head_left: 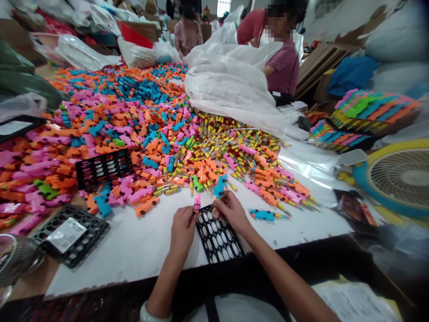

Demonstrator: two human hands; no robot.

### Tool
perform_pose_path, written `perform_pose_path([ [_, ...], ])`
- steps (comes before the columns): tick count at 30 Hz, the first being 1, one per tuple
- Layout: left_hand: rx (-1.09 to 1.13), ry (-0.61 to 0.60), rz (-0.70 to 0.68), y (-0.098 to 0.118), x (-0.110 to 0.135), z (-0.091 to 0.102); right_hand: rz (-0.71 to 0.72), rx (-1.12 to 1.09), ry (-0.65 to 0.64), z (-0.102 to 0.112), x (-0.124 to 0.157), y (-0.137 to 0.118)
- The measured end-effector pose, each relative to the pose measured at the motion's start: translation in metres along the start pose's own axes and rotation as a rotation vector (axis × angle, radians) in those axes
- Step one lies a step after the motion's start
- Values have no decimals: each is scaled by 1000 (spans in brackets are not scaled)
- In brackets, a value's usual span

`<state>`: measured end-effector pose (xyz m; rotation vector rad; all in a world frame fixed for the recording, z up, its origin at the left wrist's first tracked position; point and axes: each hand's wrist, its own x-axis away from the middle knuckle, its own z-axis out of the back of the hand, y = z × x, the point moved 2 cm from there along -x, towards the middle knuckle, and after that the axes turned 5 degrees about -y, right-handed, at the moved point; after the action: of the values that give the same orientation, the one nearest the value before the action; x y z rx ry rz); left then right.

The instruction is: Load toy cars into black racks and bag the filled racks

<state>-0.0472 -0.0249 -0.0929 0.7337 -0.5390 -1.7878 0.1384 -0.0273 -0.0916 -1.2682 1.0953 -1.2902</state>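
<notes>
My left hand (183,226) is closed on a small pink toy car (197,202), held upright at the far left corner of a black plastic grid tray (219,237). My right hand (231,212) pinches at the tray's far right corner, with a blue toy car (220,186) standing up just beyond its fingers. A bit of yellow shows between those fingertips; how it joins the blue car is hidden. The tray lies on the white tabletop between my forearms, its visible cells unfilled. To the right lies another blue toy car with a pointed yellow tip (264,215).
Loose orange, pink and blue toy cars (83,134) cover the left side. Yellow pencil-like pieces (231,138) pile up mid-table. A labelled black tray (71,237) lies left, and a yellow-blue fan (402,179) stands right. Two people work behind a white plastic sack (231,85).
</notes>
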Motion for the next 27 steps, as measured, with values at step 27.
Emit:
perform_pose_path([
  [27, -103, 51, -36, -9, 8, -6, 281, 358, -245, -27, -17, 4],
])
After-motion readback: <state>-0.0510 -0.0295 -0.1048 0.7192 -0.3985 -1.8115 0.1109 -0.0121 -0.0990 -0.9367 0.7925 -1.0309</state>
